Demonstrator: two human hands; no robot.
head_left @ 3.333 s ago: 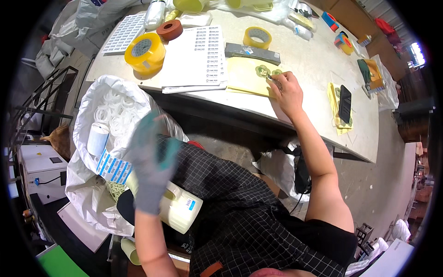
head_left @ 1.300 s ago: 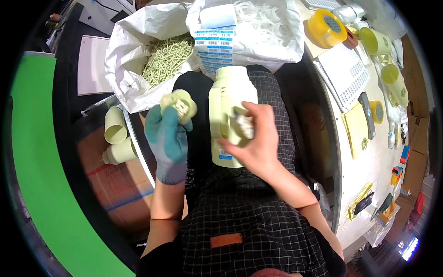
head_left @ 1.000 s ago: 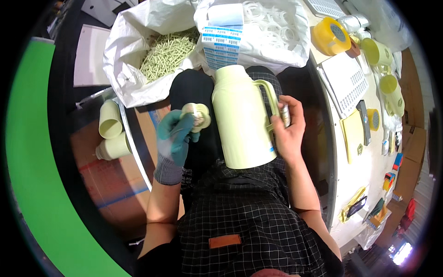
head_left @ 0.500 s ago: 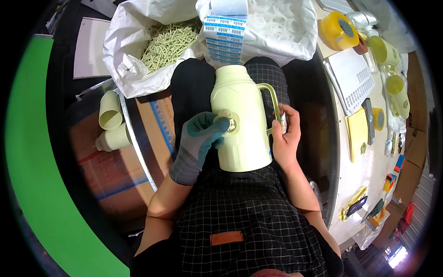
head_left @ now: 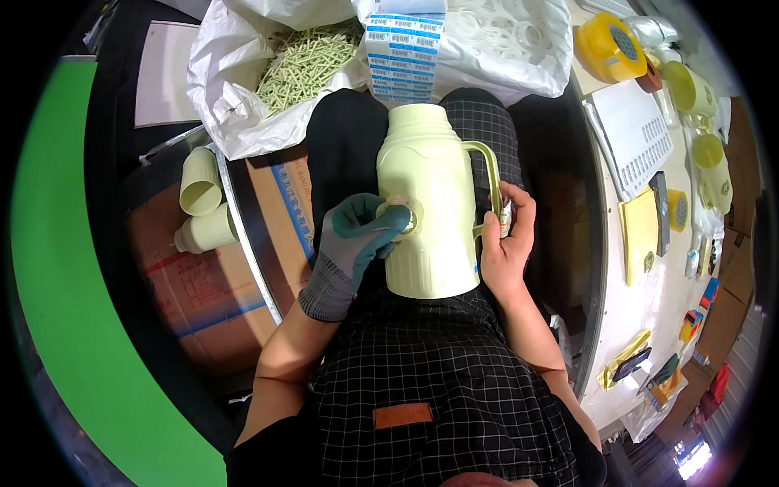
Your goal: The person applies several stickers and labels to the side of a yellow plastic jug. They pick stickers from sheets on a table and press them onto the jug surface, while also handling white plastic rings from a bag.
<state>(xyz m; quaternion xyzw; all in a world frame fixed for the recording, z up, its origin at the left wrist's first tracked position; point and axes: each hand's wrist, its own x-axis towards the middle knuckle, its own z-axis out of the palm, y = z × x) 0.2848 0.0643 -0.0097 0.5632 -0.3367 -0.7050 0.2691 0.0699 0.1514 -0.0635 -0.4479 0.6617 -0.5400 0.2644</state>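
A pale green vacuum jug (head_left: 430,178) lies along my lap, its open-looking neck pointing away from me and its handle on the right. My left hand (head_left: 357,235), in a grey and green glove, has thumb and fingers closed in a pinch at a round sticker (head_left: 408,221) on the jug's side. The thumb hides much of that sticker. My bare right hand (head_left: 510,243) grips the lower part of the handle (head_left: 492,174). A small crinkled, shiny piece (head_left: 506,217) shows beside its fingers; its kind is unclear.
White sacks hold green sticks (head_left: 312,69) and clear rings (head_left: 499,36), with a label sheet (head_left: 403,57) between them. Green cups (head_left: 200,183) lie at left on cartons (head_left: 203,284). The right-hand table (head_left: 604,325) bears papers (head_left: 629,134), yellow tape (head_left: 608,49) and jug parts.
The whole view has shifted slightly. My left thumb has slid a little over the round sticker and covers more of it. My right hand keeps its hold on the handle.
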